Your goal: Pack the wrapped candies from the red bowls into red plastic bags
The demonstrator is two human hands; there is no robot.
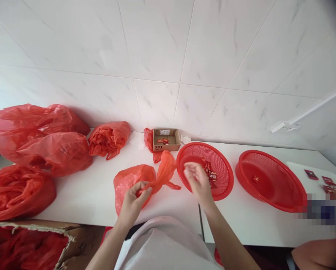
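From here the surface [83, 198] is plain white. The bag [132, 178] near its front edge is translucent red, the basket [194, 153] beside it red mesh. By the back edge, a brown box [169, 147] bears black letters; the wall tiles [156, 45] are white, veined grey.

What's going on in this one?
A person's left hand pinches the gathered neck of a filled red plastic bag on the white table. The right hand, fingers loosely curled with nothing visible in it, is in front of a red mesh basket holding small wrapped packets. A cardboard box with a few more packets sits near the wall, and other red bags stand to the left.
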